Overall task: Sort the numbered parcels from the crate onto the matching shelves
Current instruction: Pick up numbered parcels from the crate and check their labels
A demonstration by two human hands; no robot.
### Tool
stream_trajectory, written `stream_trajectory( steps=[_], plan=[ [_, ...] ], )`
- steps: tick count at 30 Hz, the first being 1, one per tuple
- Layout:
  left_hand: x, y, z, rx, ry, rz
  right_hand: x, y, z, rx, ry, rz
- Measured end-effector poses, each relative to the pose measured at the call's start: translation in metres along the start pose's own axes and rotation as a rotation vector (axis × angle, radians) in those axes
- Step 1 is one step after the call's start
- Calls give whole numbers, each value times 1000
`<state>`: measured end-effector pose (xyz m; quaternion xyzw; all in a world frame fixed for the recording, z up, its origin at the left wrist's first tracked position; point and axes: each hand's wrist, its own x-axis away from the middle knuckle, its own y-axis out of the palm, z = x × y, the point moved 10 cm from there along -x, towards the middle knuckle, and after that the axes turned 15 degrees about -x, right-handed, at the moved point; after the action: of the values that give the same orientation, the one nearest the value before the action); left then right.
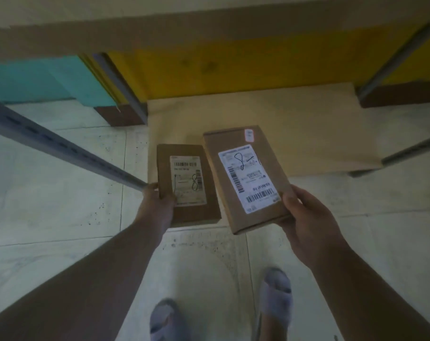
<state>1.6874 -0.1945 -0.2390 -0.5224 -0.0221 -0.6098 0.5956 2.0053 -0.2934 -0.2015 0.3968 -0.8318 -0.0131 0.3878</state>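
I hold two flat brown cardboard parcels over the floor in front of a low shelf. My left hand [157, 203] grips the smaller parcel [188, 184] at its lower left corner; its white label bears a handwritten 8. My right hand [305, 215] grips the larger parcel [246, 178] at its lower right corner, tilted to the left; its label also carries a handwritten 8, seen upside down. The two parcels nearly touch along their inner edges. The low shelf board [295, 124] is covered in tan paper and lies just beyond the parcels.
A grey slotted metal rail [61, 143] runs diagonally at the left, another post [410, 148] at the right. Behind stand a yellow panel [233, 67] and a teal panel [49, 80]. My feet in grey sandals [275, 296] stand on the pale tiled floor [61, 205].
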Motion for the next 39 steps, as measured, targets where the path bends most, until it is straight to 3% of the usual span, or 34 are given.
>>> stream_trajectory(
  steps=[6, 13, 18, 22, 28, 34, 39],
  plan=[
    [-91, 13, 50, 25, 132, 105, -107, 22, 4, -61, -50, -79],
    [-192, 14, 51, -65, 150, 276, -191, 41, 19, 16, -84, -102],
    [-211, 10, 54, -381, 103, 447, -229, 58, 35, 71, -102, -133],
    [-165, 6, 68, -590, 269, 595, -229, 75, 48, 90, -87, -132],
    [-90, 65, 45, -627, 606, 460, -243, 88, 55, 415, -264, -11],
    [-95, 103, 22, -684, 649, 336, -249, 90, 59, 755, -366, 71],
    [-89, 112, 25, -620, 690, 292, -243, 84, 52, 626, -333, 56]
  ],
)
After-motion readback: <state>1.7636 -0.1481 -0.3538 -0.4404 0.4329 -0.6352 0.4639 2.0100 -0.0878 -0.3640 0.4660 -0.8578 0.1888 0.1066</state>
